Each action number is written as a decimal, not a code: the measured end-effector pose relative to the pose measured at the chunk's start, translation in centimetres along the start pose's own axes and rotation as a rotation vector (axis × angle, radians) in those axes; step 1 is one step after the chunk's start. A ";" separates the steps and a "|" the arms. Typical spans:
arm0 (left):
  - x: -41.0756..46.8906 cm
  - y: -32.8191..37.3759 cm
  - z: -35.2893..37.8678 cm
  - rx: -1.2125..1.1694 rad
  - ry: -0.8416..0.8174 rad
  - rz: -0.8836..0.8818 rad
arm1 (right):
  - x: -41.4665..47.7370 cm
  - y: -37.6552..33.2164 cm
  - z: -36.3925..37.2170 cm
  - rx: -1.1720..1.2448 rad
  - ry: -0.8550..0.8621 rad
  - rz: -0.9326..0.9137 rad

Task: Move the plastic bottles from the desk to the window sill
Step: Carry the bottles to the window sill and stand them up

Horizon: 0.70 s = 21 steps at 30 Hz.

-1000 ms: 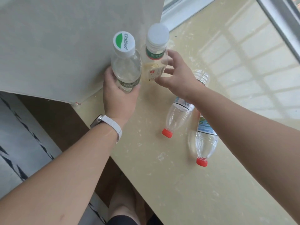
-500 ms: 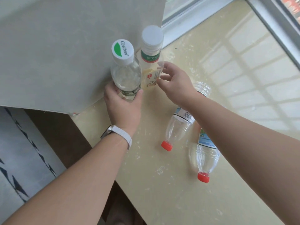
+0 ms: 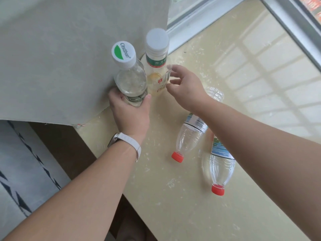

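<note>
Two bottles stand upright on the cream window sill [image 3: 199, 197], close to the grey wall. My left hand [image 3: 131, 113] is wrapped around the lower part of the clear bottle [image 3: 129, 80] with a green-and-white cap. Right beside it stands a bottle of yellowish drink [image 3: 157, 66] with a white cap. My right hand [image 3: 186, 86] hovers at that bottle's right side, fingers spread, fingertips at its label; whether they touch is unclear. Two empty clear bottles with red caps lie on the sill, one [image 3: 188, 138] partly under my right forearm, the other [image 3: 220, 167] nearer me.
A grey wall panel [image 3: 69, 58] borders the sill on the left. The window frame [image 3: 295, 26] and glass run along the far and right side. Below the sill's left edge is a patterned floor [image 3: 20, 171]. White specks dot the sill.
Both upright bottles went down onto the sill by the wall. My right hand's fingers have opened away from the yellowish bottle. The view shifted slightly.
</note>
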<state>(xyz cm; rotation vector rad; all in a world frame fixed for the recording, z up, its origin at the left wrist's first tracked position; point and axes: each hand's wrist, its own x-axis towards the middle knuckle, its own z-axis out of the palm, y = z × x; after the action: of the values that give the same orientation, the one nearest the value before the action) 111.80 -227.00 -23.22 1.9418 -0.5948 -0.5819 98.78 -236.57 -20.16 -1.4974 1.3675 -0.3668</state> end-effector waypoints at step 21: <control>-6.9 11.2 -13.4 0.621 -0.604 0.472 | -15.4 -4.9 -9.2 -0.655 0.020 -0.258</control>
<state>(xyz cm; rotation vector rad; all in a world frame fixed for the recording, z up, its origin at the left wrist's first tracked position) 113.10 -218.12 -6.72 2.0545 -1.7287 -0.7313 89.64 -228.38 -6.19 -2.2234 1.3814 -0.0863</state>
